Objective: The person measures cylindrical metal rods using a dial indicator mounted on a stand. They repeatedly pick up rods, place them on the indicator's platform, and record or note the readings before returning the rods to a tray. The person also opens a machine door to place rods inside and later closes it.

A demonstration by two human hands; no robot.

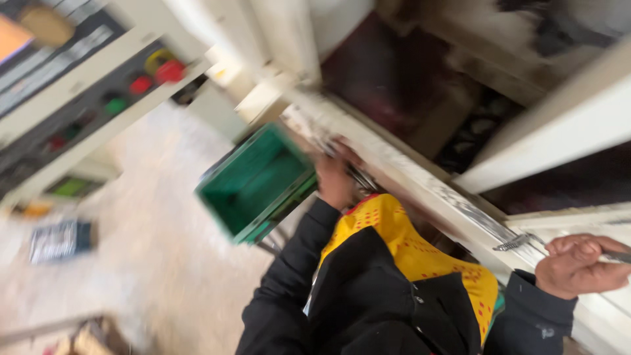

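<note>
Here the view is tilted and blurred. At the far left a pale control panel (79, 85) carries red, green and yellow push buttons, and below it a dark flat object (60, 240) lies on the light floor (164, 263). Right of that, a green plastic crate (257, 184) sits tipped, its open side showing, just beside the lower end of a worn white machine frame (420, 187) that runs diagonally across the picture. The left hand (336, 177) reaches up to that frame beside the crate; its fingers are curled against a thin metal part (360, 176), though the blur hides whether they truly clamp it. Between the arms show a black jacket (368, 302) and a yellow garment with red dots (407, 243). At the right edge, the right hand (578, 266) is closed around a slim metal tool (526, 242), whose toothed end rests on the frame's edge.
</note>
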